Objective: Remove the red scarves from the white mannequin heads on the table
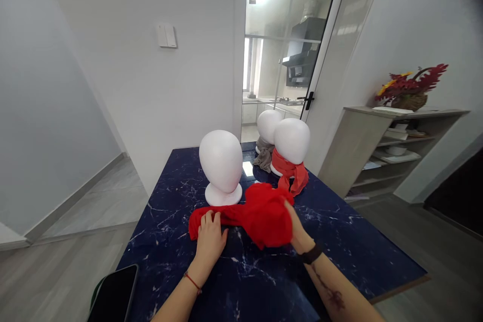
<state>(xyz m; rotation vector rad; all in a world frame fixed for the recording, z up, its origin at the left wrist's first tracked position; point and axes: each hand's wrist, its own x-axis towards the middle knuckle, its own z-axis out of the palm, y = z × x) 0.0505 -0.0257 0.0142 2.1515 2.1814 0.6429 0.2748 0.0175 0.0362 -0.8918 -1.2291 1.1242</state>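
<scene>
A red scarf (260, 211) lies bunched on the dark blue marble table (264, 282), just in front of a bare white foam head (221, 163). My left hand (209, 239) presses flat on the scarf's left end, fingers spread. My right hand (296, 229) grips the bunched right part of the scarf, lifted a little off the table. Behind stand two more foam heads: one with a red scarf tied round its neck (291, 148), another with a grey-brown scarf (267, 133).
A black phone (113, 294) lies at the table's near left corner. To the right stands a shelf unit (381, 146) with a basket of red flowers (411, 88). A glass door (298, 50) to a kitchen is behind the table.
</scene>
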